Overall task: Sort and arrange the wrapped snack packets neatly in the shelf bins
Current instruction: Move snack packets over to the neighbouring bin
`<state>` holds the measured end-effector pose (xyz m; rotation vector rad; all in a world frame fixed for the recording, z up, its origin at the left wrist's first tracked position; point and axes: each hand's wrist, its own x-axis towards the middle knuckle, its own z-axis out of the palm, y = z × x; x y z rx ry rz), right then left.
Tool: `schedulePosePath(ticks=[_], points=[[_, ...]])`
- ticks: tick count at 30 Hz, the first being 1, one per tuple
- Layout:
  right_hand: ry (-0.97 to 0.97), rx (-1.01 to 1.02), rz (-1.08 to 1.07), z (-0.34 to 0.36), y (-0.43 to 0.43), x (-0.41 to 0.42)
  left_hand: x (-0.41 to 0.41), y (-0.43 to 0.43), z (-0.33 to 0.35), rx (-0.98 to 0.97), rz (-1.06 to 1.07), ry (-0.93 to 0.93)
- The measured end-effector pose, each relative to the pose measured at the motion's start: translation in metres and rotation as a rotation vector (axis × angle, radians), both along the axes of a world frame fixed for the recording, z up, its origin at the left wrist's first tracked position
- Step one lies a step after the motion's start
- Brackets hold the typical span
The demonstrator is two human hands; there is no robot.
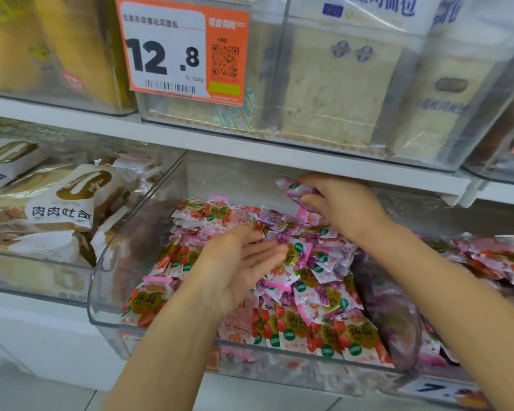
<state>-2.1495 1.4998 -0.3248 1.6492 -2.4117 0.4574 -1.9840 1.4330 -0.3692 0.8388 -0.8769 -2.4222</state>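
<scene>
A clear plastic bin [107,292] on the shelf holds a heap of small wrapped snack packets. Strawberry packets [356,336] in red and pink fill its left and front; purple grape packets [324,280] lie at its middle and right. My left hand [238,268] hovers over the pile with the palm turned up and fingers straight, fingertips touching packets. My right hand [339,203] is at the back of the bin, just under the upper shelf, and grips purple grape packets [291,186].
The bin to the left holds bread packs [63,200]. Another bin of pink packets [493,259] stands to the right. The upper shelf edge [279,155] hangs close above my right hand, with bins of toast [333,84] and an orange price tag [181,48] above.
</scene>
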Motion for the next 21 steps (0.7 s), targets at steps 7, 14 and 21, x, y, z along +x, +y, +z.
schedulePosePath(ticks=[7,14,21], points=[[-0.247,-0.155,0.368,-0.022,0.019,0.043,0.001,0.003,0.002,0.238,-0.276,0.349],[-0.753,-0.134,0.277,-0.013,0.028,0.031,0.008,-0.009,-0.005,0.116,-0.056,0.2],[-0.246,0.29,0.16,-0.022,-0.011,0.003,0.017,-0.02,-0.003,-0.002,0.189,0.128]])
